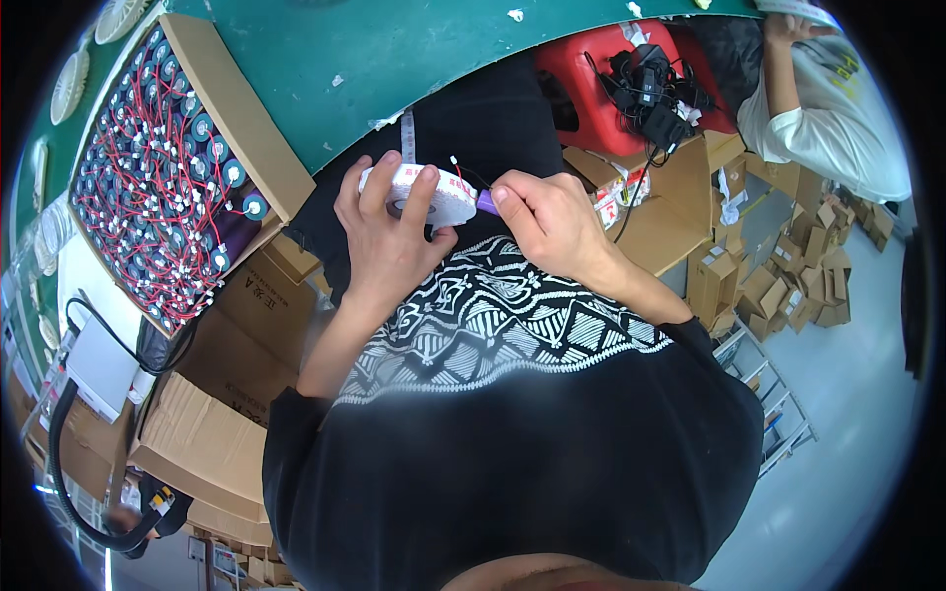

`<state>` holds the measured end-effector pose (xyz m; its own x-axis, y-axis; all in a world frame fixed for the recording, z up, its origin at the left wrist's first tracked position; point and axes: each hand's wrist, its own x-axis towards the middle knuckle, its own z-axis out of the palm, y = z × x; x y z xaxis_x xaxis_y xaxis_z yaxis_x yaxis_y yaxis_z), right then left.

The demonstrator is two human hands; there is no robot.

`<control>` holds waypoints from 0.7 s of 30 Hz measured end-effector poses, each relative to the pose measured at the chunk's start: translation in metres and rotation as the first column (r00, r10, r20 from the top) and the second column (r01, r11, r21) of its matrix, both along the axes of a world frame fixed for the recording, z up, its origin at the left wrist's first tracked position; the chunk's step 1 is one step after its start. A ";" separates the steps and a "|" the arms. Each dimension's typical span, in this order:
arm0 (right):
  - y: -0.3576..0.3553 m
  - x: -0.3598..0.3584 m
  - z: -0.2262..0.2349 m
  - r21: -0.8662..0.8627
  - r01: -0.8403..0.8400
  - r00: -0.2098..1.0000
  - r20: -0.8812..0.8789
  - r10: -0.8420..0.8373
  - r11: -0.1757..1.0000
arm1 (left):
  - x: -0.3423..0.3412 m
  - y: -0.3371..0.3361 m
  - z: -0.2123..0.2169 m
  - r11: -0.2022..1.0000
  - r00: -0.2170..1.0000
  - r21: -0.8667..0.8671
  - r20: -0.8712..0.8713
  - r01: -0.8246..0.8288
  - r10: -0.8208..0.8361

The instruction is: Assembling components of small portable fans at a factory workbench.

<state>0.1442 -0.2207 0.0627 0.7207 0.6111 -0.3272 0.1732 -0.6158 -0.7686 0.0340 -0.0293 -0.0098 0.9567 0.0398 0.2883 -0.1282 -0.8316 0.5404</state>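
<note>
My left hand [379, 231] is closed round a white roll of stickers or tape [451, 203] with red print, its fingers spread over the top and the thumb beneath. A loose strip [408, 133] runs up from the roll toward the table edge. In my right hand [554, 222] is a purple cylindrical battery cell [486, 202], pinched between thumb and fingers. The cell's near end touches or nearly touches the roll's side. A thin wire with a small white connector [454, 160] sticks up beside it; most of the cell is hidden by my fingers.
At left an open cardboard box [241, 108] holds many wired cells [158, 177] beside the green table [296, 59]. A red stool [581, 84] carries black power adapters [650, 89]. Cartons [680, 222] stand at right; a co-worker in a white shirt [833, 118] is at upper right.
</note>
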 end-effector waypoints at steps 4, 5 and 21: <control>-0.002 -0.001 -0.004 0.036 -0.011 0.999 0.040 0.010 0.999 | -0.001 0.000 -0.001 1.000 1.000 -0.008 -0.005 0.001 -0.001; -0.002 -0.001 -0.003 0.032 -0.014 0.999 0.037 0.013 0.999 | -0.001 0.001 -0.001 1.000 1.000 -0.012 -0.003 0.004 -0.004; -0.001 0.003 -0.006 0.079 0.101 0.949 -0.308 -0.072 0.992 | 0.003 -0.004 0.004 0.993 0.990 -0.111 -0.135 -0.044 0.029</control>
